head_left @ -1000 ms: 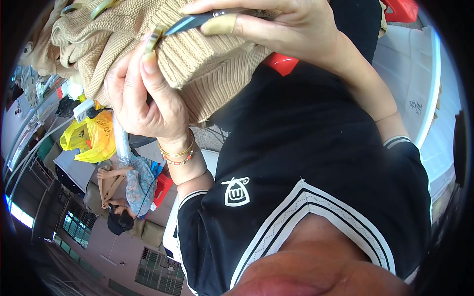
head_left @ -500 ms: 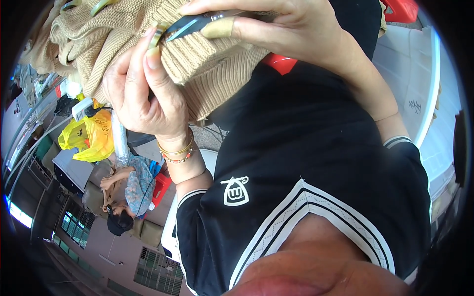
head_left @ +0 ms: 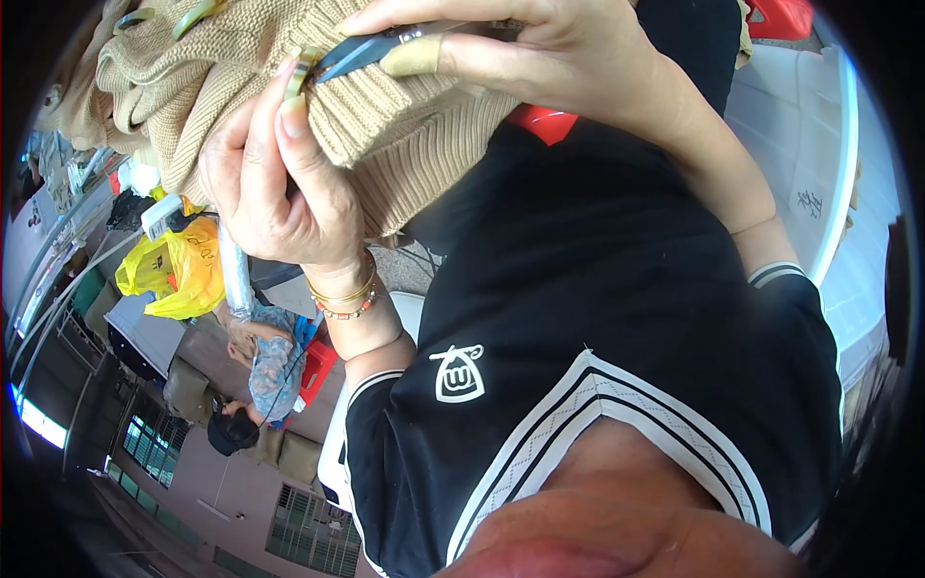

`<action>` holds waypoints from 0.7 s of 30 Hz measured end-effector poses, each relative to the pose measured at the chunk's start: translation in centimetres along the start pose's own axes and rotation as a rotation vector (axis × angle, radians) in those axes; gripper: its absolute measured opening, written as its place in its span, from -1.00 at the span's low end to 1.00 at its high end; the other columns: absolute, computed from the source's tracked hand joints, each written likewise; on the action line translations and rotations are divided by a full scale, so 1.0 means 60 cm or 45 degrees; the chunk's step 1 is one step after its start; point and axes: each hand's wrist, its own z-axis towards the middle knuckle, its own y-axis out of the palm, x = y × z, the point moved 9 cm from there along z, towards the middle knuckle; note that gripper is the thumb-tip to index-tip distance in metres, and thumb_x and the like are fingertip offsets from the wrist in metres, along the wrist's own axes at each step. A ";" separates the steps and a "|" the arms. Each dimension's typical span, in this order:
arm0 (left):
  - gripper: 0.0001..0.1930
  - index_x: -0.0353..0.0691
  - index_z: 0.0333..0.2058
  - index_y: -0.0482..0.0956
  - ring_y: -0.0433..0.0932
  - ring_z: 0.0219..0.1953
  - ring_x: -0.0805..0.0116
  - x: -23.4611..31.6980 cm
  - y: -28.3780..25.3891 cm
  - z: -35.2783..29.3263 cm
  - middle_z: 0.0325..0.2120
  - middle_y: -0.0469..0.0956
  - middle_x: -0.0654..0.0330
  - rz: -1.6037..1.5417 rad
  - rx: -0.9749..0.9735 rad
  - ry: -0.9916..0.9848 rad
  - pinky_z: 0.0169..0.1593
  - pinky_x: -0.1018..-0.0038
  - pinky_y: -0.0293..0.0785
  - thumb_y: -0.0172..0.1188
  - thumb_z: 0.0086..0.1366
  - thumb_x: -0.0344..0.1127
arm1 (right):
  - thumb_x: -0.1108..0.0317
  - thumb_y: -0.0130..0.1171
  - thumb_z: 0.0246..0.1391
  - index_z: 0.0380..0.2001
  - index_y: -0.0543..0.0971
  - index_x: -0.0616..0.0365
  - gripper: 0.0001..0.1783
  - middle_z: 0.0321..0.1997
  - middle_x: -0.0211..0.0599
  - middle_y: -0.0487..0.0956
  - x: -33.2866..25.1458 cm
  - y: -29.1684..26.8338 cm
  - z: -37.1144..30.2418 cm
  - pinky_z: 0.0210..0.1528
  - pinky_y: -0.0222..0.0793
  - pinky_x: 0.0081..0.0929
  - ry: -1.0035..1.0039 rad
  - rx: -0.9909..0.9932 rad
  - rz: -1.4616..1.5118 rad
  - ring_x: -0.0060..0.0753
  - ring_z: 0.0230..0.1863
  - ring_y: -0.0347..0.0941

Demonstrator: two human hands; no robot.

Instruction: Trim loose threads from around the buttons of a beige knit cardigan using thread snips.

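A beige knit garment [head_left: 226,72] with a ribbed edge is bunched at the top. My left hand [head_left: 279,188] pinches a greenish, shiny button [head_left: 303,69] on it between thumb and finger. In my right hand [head_left: 568,63] is a pair of dark-bladed thread snips [head_left: 361,55], whose tips lie right beside that button, over the ribbing. The right thumb wears a tan cover. More large buttons, such as this one [head_left: 198,17], show farther left on the knit. Any thread at the tips is too small to make out.
To the left hang yellow plastic bags [head_left: 183,265], near a white device [head_left: 162,216] and a clear-wrapped roll [head_left: 234,270]. Beyond, a person in a patterned shirt [head_left: 277,371] sits by a red stool [head_left: 313,371]. A large white bin [head_left: 800,154] stands at right.
The snips have shifted slightly left toward the button, and their blades look closer together. My left hand keeps its pinch. The seated person has moved an arm.
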 end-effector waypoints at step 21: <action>-0.83 -0.18 -0.19 0.76 0.46 -0.40 0.41 0.003 0.005 0.010 -0.43 0.62 0.24 0.073 -0.100 0.048 -0.21 0.52 0.33 0.27 0.28 -0.36 | 0.43 0.35 0.02 -0.17 0.67 0.23 -0.73 -0.41 -0.27 0.45 0.023 -0.010 -0.006 -0.32 0.35 -0.44 0.124 0.130 0.484 -0.31 -0.36 0.43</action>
